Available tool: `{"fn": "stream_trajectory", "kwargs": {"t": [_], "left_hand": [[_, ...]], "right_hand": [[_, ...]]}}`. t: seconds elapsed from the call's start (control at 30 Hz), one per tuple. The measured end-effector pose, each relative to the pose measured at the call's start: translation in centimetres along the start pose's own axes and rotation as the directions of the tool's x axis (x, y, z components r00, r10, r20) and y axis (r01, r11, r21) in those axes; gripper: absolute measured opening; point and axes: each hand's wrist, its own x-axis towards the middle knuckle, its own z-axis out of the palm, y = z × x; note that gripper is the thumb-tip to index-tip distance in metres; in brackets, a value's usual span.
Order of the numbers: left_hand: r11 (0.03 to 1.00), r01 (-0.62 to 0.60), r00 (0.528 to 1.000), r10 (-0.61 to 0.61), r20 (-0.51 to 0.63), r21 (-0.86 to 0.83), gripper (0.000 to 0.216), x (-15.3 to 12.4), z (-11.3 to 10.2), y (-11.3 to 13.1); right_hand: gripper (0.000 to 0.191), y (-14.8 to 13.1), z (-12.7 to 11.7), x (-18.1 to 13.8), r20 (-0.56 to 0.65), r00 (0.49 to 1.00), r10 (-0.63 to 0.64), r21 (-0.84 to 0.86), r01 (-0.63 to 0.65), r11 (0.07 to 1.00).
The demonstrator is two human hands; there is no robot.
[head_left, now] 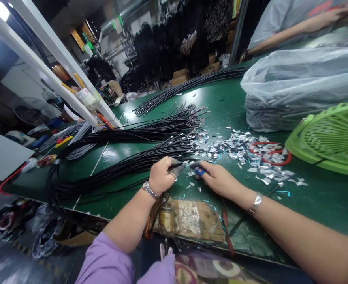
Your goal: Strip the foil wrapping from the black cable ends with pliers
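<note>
**Desk:** What have the hands got hold of?

**Me:** On my feed the left hand (161, 176) is closed in a loose fist around a black cable (174, 165), its fingers (178, 170) capped in grey at the tips. The right hand (218, 179) lies low beside it, thumb and first fingers pinched shut on a small blue piece (200, 172) (too small for me to tell what it is). The fingertips of the two hands nearly meet.

**Desk:** And where does that cable sit?

**Me:** At the near edge of the big bundle (126, 161) of black cables. The bundle sweeps in from the left across the green surface (324, 197) and fans out with its ends just ahead of the hands.

**Desk:** What else is around them?

**Me:** Silvery scraps (245, 152) lie scattered just right of the cable ends, partly over a red ring (282, 162). Past those I see a tilted green fan (330, 138), with a clear plastic bag (304, 86) behind it. A taped patch (188, 219) sits on the near edge below the hands. There is a watch (149, 190) on the left wrist and a bracelet (256, 202) on the right. A co-worker's arm (295, 25) rests at the far right corner
</note>
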Motion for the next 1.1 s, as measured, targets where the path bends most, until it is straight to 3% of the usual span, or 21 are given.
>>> {"fn": "stream_trajectory", "kwargs": {"t": [0.1,0.23,0.4,0.6,0.7,0.8,0.87,0.9,1.0,1.03,1.1], "left_hand": [[0.998,-0.031,0.998,0.028,0.053,0.055,0.019,-0.1,0.1,0.1],[0.983,-0.058,0.99,0.034,0.138,0.174,0.018,-0.4,0.3,0.1],[0.964,-0.113,0.967,0.051,0.25,0.241,0.023,-0.5,0.4,0.1],[0.885,-0.234,0.963,0.154,0.221,0.403,0.023,-0.5,0.2,0.6],[0.854,-0.221,0.966,0.123,0.229,0.472,0.022,-0.7,0.2,1.1],[0.932,-0.08,0.974,-0.003,0.227,0.355,0.013,-0.5,0.2,1.3],[0.981,0.153,0.961,-0.176,0.215,0.12,0.012,-0.1,0.2,1.3],[0.954,0.299,0.931,-0.285,0.23,-0.029,0.017,0.1,0.2,1.2],[0.687,0.626,0.778,-0.513,0.363,-0.369,0.023,0.8,0.1,1.0],[0.607,0.672,0.741,-0.536,0.405,-0.425,0.023,0.9,0.1,1.0],[0.516,0.703,0.71,-0.54,0.451,-0.489,0.025,1.0,0.0,0.9]], "right_hand": [[0.024,-0.3,-0.3,-0.1,-0.097,0.995,0.001,0.049,0.003,0.999],[0.031,-0.8,-0.6,-0.2,-0.232,0.965,-0.121,0.019,0.129,0.991],[0.027,-0.8,-0.1,-0.1,-0.168,0.972,-0.163,0.041,0.172,0.984],[0.025,-1.1,0.0,0.0,-0.089,0.993,-0.072,0.067,0.078,0.995],[0.032,-1.3,0.1,-0.1,-0.061,0.998,-0.03,0.122,0.037,0.992],[0.032,-1.3,0.1,-0.3,-0.091,0.995,-0.036,0.077,0.043,0.996],[0.03,-1.1,0.1,-0.5,-0.127,0.991,-0.052,-0.042,0.047,0.998],[0.031,-1.0,0.1,-0.6,-0.136,0.989,-0.062,-0.114,0.047,0.992],[0.036,-0.6,0.2,-0.8,-0.122,0.982,-0.145,-0.315,0.1,0.944],[0.034,-0.5,0.3,-0.9,-0.109,0.976,-0.189,-0.371,0.137,0.919],[0.028,-0.3,0.6,-0.9,-0.085,0.956,-0.281,-0.449,0.215,0.867]]}}
